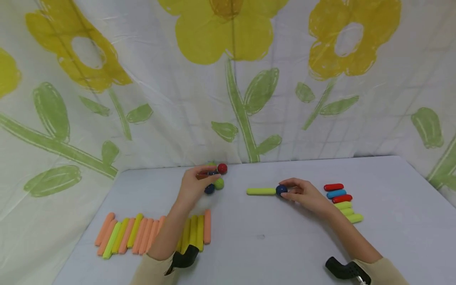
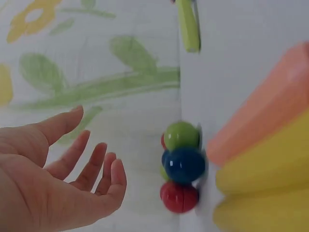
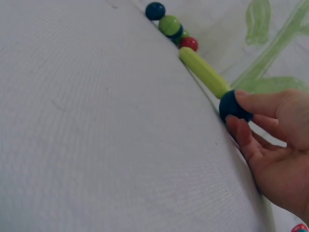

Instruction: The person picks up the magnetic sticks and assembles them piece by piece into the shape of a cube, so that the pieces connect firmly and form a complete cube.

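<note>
Your right hand [image 1: 302, 194] pinches a glossy dark blue ball [image 1: 281, 190] between thumb and fingertips, the grip closed just to the ball's width, perhaps to steady it against the smooth yellow-green rod [image 1: 261, 191] that meets it on the side away from your palm. Your left hand [image 1: 194, 183] holds nothing; its fingers curve loosely, thumb well apart, a shape that would suit cupping something round. Just beyond those fingers sits a cluster of shiny balls: a red ball with a seam [image 2: 179, 197], a green ball [image 2: 181, 136] and a blue ball [image 2: 184, 165], bunched, likely within easy reach. Nearer you than the left fingers, long faceted orange rods [image 1: 207, 227] and yellow rods [image 1: 193, 233] lie side by side. Outward of your right fingers rest short, round-ended red, blue and yellow-green pieces [image 1: 336, 194], plastic-looking, on the white tabletop [image 1: 270, 257].
</note>
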`<action>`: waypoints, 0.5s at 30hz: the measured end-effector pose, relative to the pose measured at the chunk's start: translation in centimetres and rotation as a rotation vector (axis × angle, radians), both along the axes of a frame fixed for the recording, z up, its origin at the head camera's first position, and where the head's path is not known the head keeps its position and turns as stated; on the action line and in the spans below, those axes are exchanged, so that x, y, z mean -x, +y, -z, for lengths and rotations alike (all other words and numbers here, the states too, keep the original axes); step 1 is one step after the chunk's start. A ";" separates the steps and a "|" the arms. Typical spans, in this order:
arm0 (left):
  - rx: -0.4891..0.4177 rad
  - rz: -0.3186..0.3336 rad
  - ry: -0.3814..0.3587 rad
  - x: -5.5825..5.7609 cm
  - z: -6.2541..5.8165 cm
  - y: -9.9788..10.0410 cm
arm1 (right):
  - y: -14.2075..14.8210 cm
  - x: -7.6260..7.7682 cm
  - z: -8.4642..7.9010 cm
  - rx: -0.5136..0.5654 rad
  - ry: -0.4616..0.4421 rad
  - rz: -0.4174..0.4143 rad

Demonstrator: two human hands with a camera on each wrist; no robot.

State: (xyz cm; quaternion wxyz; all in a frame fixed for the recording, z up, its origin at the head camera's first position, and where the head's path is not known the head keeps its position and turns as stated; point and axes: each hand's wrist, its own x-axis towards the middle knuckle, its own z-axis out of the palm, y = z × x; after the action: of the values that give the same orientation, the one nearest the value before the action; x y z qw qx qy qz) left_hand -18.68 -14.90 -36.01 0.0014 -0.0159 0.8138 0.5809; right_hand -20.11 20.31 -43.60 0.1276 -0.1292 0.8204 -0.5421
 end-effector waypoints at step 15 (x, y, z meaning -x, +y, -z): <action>0.132 0.025 -0.110 0.6 3.5 -3.1 | 0.1 0.2 0.4 -0.021 0.009 0.005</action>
State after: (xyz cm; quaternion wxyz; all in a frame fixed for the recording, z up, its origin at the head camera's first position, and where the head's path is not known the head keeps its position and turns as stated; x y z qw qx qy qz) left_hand -19.26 -17.98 -39.46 0.0523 -0.0373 0.8492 0.5241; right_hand -20.34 20.40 -44.03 0.1240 -0.1281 0.8269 -0.5334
